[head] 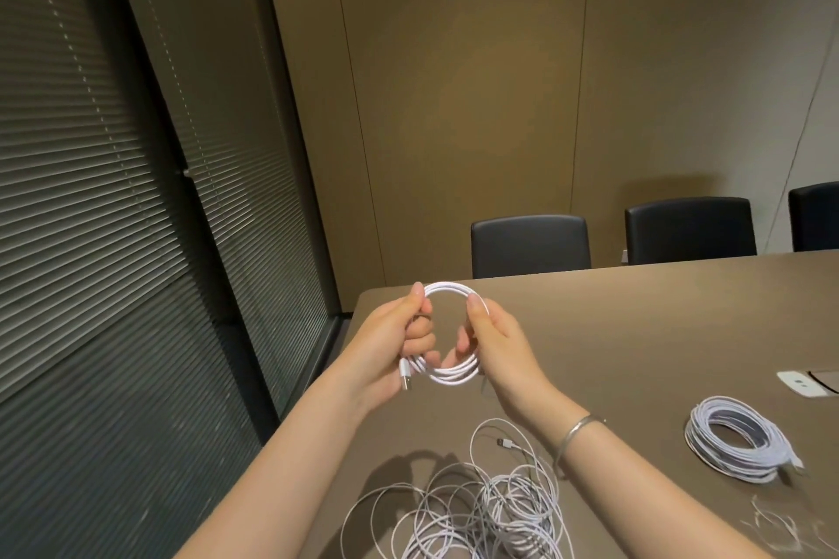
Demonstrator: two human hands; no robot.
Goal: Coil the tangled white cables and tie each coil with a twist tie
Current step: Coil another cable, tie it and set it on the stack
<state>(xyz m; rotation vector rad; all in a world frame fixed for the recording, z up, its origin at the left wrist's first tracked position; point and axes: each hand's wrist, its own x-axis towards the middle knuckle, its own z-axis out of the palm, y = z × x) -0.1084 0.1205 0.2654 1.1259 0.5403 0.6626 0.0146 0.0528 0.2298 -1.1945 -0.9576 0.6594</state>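
Observation:
I hold a small round coil of white cable (449,290) upright above the table's near-left corner. My left hand (399,340) grips its left side and my right hand (495,340) grips its right side. A USB plug (405,377) sticks out at the coil's lower left. Below my arms a tangled heap of white cables (490,508) lies loose on the brown table (658,331). A stack of finished white coils (737,440) rests at the right. Thin pale twist ties (772,527) lie scattered at the near right.
Three black chairs (529,245) stand behind the table's far edge. A white socket plate (801,382) is set into the tabletop at the right. Dark blinds (113,195) cover the left wall, with the table's left edge close to them.

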